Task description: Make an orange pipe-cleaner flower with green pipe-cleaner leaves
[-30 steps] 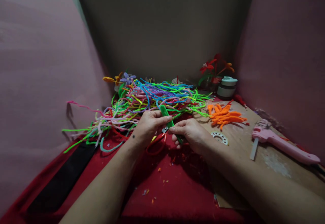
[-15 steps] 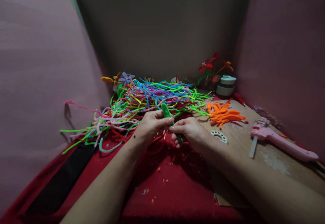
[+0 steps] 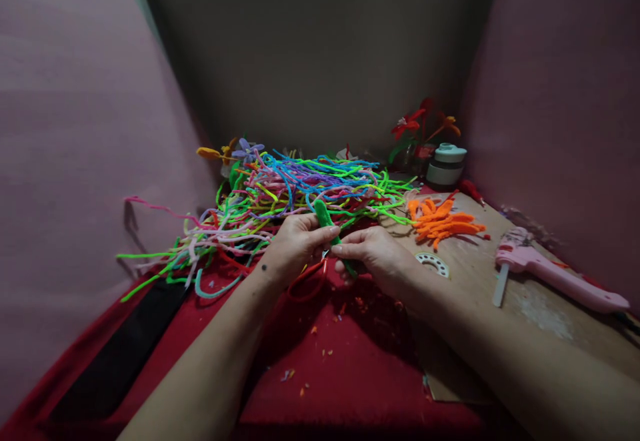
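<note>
Both the left hand (image 3: pixel 295 244) and right hand (image 3: pixel 373 254) have edged together, fingers pinched on the green pipe cleaner (image 3: pixel 323 215), red scissors (image 3: pixel 311 273) at its 6 o'clock

Brightness: dim, the back wall (image 3: pixel 320 47) at top centre nearly dark
Light: from above, landing on the pipe cleaner pile (image 3: pixel 300 191) in the middle
Shadows: soft and deep on the red cloth (image 3: pixel 350 367) along the bottom edge
Glare: faint pale sheen on the wooden board (image 3: pixel 543 317), lower right
Focus: centre crisp
Distortion: side walls (image 3: pixel 75 127) bow outward at the frame edges
</note>
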`<state>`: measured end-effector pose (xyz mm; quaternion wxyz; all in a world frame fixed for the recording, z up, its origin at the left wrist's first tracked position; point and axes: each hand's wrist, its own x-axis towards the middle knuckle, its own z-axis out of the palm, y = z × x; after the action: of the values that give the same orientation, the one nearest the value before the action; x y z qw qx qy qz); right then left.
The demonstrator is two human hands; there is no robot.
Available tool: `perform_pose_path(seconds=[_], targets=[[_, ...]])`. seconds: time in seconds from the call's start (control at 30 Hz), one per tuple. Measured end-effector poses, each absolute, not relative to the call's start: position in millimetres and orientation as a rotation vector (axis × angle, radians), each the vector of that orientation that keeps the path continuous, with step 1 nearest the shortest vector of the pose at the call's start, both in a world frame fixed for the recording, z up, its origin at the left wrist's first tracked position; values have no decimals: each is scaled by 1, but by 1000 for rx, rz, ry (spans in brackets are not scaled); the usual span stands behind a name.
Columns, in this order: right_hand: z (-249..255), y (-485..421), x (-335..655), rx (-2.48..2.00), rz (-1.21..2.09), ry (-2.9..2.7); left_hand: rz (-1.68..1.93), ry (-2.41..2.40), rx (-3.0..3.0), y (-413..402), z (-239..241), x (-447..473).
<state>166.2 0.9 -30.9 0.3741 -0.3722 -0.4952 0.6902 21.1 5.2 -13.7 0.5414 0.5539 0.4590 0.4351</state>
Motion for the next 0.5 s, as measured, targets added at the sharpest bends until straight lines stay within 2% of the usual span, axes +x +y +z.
perform_pose_path(seconds=[0.5], targets=[[-27, -1, 165, -1024, 1716, -1355, 1281, 1137, 1217, 4, -7, 24]])
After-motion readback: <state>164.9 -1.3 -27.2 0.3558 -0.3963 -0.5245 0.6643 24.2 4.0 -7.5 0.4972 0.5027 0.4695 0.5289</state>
